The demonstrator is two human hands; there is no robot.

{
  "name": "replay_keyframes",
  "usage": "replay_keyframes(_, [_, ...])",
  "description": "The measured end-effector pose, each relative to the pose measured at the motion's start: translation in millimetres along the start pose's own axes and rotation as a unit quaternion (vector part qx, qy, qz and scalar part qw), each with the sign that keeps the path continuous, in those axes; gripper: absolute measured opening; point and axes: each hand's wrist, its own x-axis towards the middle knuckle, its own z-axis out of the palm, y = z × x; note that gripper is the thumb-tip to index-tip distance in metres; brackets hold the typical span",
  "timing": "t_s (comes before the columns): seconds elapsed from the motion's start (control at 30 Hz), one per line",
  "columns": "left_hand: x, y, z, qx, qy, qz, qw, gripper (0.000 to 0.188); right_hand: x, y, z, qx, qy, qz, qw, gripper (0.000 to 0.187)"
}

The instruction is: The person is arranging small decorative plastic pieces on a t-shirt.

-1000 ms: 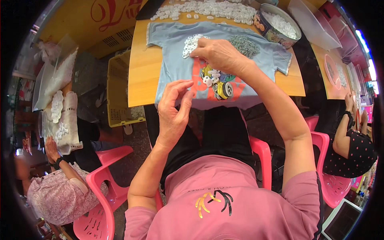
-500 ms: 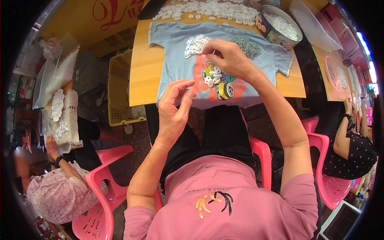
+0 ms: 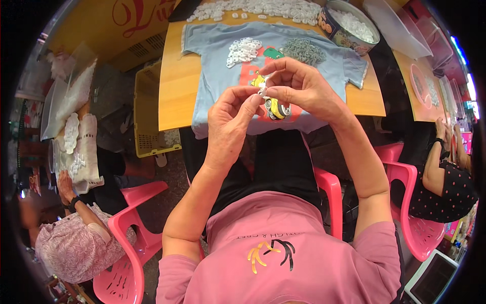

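My left hand [image 3: 228, 119] and my right hand [image 3: 309, 93] meet over a light blue T-shirt [image 3: 215, 66] spread on the table. Between their fingertips is a small white plastic piece [image 3: 262, 92], pinched from both sides; its exact shape is too small to make out. Beyond my left hand, a heap of white oval plastic pieces with holes [image 3: 244, 51] lies on the shirt. To its right is a pile of small grey pieces [image 3: 304, 51], apparently metal. My fingers partly hide the shirt's printed car [image 3: 278, 109] and whatever lies on it.
Many more white pieces [image 3: 263, 9] cover the far edge of the wooden table [image 3: 174, 91]. A round tin [image 3: 349, 28] of white pieces stands far right, near clear plastic bins [image 3: 400, 28]. A yellow crate [image 3: 147, 111] is at the left. People sit on both sides.
My right hand has come back from beside the white heap and met my left hand, which moved slightly right and up. Both now pinch one small white piece.
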Motion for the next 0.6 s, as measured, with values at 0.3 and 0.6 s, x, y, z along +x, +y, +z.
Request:
replay_keyframes(0.3, [-6,-5,6,0.014,0.017,0.007,1.0,0.014,-27,23,37,0.002,0.151,-0.024,0.988,0.016])
replay_keyframes(0.6, [-12,-19,10,0.252,0.021,0.217,0.943,0.02,-44,31,51,0.088,0.212,0.014,0.973,0.019])
